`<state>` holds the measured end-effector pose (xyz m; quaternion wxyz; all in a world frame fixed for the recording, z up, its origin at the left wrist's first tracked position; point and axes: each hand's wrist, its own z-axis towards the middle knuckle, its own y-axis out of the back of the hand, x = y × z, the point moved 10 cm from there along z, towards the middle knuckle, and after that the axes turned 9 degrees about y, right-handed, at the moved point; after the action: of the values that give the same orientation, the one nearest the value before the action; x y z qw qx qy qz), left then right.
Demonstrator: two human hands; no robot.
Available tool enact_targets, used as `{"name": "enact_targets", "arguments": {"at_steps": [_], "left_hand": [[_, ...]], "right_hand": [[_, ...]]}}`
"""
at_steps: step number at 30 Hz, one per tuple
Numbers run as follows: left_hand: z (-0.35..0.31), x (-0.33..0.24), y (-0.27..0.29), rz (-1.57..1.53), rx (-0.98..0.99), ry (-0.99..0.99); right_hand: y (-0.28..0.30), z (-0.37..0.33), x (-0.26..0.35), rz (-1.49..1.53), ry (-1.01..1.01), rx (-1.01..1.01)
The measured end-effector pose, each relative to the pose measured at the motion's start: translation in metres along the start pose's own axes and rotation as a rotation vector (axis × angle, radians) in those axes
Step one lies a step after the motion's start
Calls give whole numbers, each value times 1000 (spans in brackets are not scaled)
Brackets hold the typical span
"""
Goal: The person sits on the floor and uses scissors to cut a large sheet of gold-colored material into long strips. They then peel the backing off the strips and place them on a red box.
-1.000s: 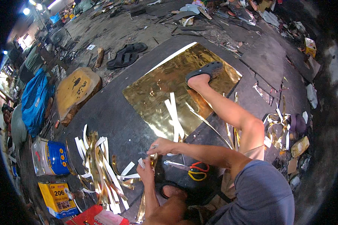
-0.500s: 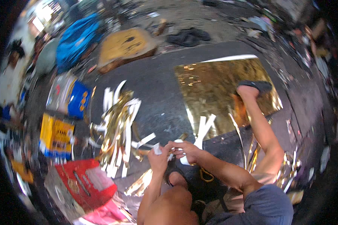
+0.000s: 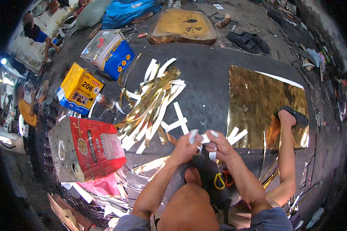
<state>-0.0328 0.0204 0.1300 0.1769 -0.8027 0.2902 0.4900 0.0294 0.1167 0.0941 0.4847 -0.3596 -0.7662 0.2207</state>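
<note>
My left hand (image 3: 184,149) and my right hand (image 3: 221,149) are close together above the dark mat, both with fingers closed. A short white strip (image 3: 205,138) is gripped between them, and its ends stick out around the fingers. Just below the right hand show scissors (image 3: 219,181) with one yellow and one red handle loop; whether they hang or lie cannot be told. Left of my hands lies a loose heap of gold-and-white strips (image 3: 158,104). A large shiny gold sheet (image 3: 264,104) is spread on the right, and my slippered right foot (image 3: 291,115) rests on it.
A red and grey tin (image 3: 92,150) lies at the left, with scraps below it. Behind it stand a yellow box-shaped can (image 3: 80,88) and a blue and white can (image 3: 112,54). Farther off are a wooden block (image 3: 183,27), black sandals (image 3: 248,41) and a blue bag (image 3: 129,13). People sit at the far left.
The view has shifted, so the surroundings appear moved. My two hands, earlier overlapping with the right fingers extended, are now side by side, both closed on the white strip.
</note>
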Motion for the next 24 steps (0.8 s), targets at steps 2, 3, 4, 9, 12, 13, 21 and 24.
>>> {"name": "enact_targets", "arguments": {"at_steps": [2,3,4,9,12,13,21,24], "left_hand": [[11,13,55,-164,-176,60],[17,30,86,-511,-238,131],[23,47,118,-912,-310,143],[20,45,370,-1129,-735,-281],[-20,55,434,-1081,-1294,-208],[-41,57,430,-1128,-1542,-168],[34,-50,180,359,-1120,-304],[31,-25,73,426,-697,-347]], "right_hand": [[37,4,30,144,94,-200],[62,2,61,288,212,-247],[90,2,91,418,249,-253],[338,-86,285,501,879,-858],[412,-232,389,71,1260,-1500],[409,-267,413,-180,1208,-1721],[163,-51,217,-1852,1075,-464],[140,12,71,-1756,524,-25]]}}
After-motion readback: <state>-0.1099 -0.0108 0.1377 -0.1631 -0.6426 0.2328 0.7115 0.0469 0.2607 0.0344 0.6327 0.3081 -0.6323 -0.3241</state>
